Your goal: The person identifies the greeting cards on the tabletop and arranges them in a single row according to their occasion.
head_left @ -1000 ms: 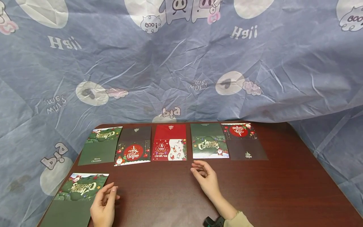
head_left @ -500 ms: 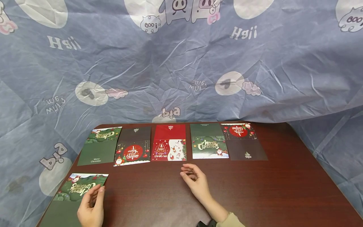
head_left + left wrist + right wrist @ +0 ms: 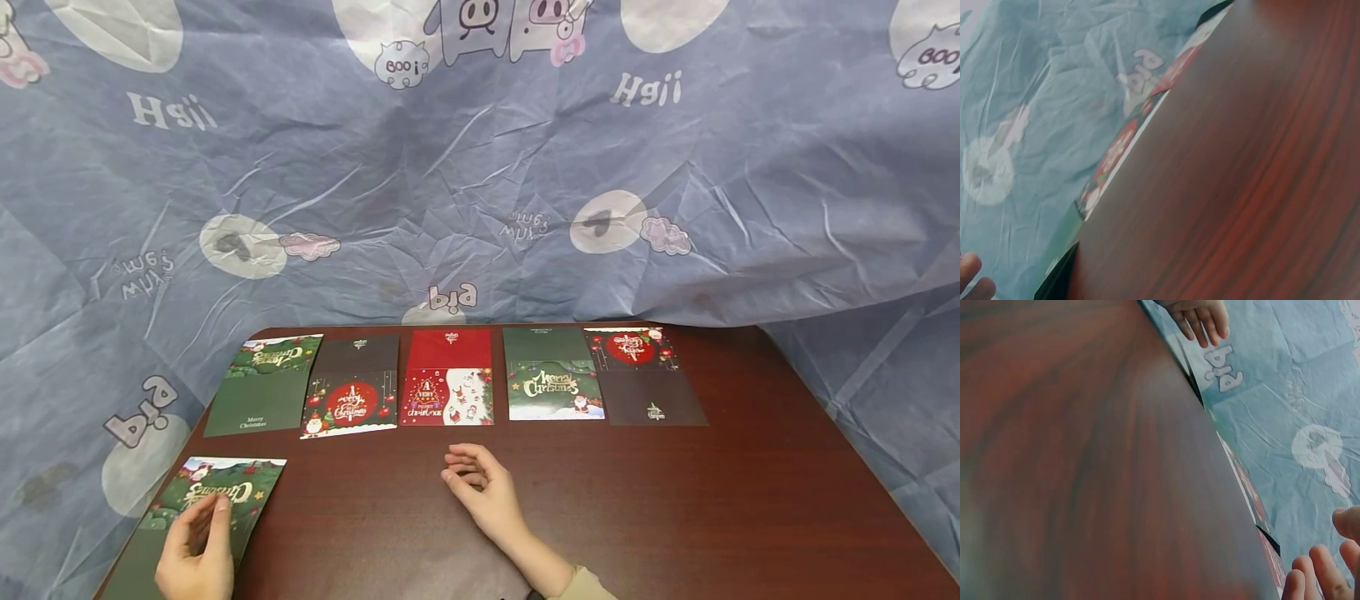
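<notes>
In the head view my left hand [image 3: 197, 550] hovers over the front-left Christmas card [image 3: 247, 492], a green one lying unfolded, and covers part of its gold lettering. Its fingers are loosely bent and hold nothing. My right hand [image 3: 486, 492] is over the bare wood of the table, in front of the red Christmas card [image 3: 450, 350], fingers relaxed and nothing in them. Fingertips [image 3: 969, 270] of the left hand show at the corner of the left wrist view. In the right wrist view the right fingers [image 3: 1327, 572] are spread slightly apart.
Along the back of the brown table [image 3: 675, 517] lies a row of unfolded cards: a green card [image 3: 262, 400], a black card [image 3: 356, 358], the red one, another green card [image 3: 555, 392] and another black card [image 3: 652, 396]. A patterned blue cloth [image 3: 480, 167] hangs behind and at both sides.
Both hands have moved left: the left from the green card's right edge to over it, the right from below the back-row green card to below the red one. The cards stay put.
</notes>
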`<state>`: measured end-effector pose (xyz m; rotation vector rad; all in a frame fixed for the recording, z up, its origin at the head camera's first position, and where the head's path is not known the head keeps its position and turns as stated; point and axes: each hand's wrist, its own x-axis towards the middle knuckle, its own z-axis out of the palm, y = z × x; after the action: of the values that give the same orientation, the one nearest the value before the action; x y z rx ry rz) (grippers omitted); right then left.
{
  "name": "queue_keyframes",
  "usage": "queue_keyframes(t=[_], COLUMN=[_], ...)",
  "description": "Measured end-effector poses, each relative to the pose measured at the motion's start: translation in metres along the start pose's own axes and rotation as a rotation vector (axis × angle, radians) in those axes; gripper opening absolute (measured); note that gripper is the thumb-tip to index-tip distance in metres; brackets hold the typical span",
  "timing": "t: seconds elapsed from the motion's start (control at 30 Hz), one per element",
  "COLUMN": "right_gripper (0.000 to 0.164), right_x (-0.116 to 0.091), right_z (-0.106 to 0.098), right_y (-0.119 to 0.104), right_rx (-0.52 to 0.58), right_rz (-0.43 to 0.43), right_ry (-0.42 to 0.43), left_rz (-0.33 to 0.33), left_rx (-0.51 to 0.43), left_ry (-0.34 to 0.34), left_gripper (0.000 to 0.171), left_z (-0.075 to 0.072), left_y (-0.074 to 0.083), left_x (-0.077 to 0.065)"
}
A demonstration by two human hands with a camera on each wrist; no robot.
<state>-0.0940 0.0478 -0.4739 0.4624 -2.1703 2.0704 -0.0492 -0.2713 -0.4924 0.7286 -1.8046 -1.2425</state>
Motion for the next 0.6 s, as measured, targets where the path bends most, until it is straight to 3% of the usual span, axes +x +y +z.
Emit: queue_keyframes(t=[0.2, 0.6], right_gripper=[0.029, 0.027], right_x=[-0.002, -0.007], right_z=[0.015, 0.043], right_y=[-0.001, -0.003], right_rx=[0.030, 0.060], right_rz=[0.008, -0.052], right_ry=[-0.042, -0.135], left_rz=[-0.003, -0.111], left_rx=[0.003, -0.003], left_ry=[0.061, 0.129], left_gripper=[0.026, 0.030], left_z=[-0.009, -0.023], left_y=[-0.006, -0.023], left_x=[0.015, 0.039])
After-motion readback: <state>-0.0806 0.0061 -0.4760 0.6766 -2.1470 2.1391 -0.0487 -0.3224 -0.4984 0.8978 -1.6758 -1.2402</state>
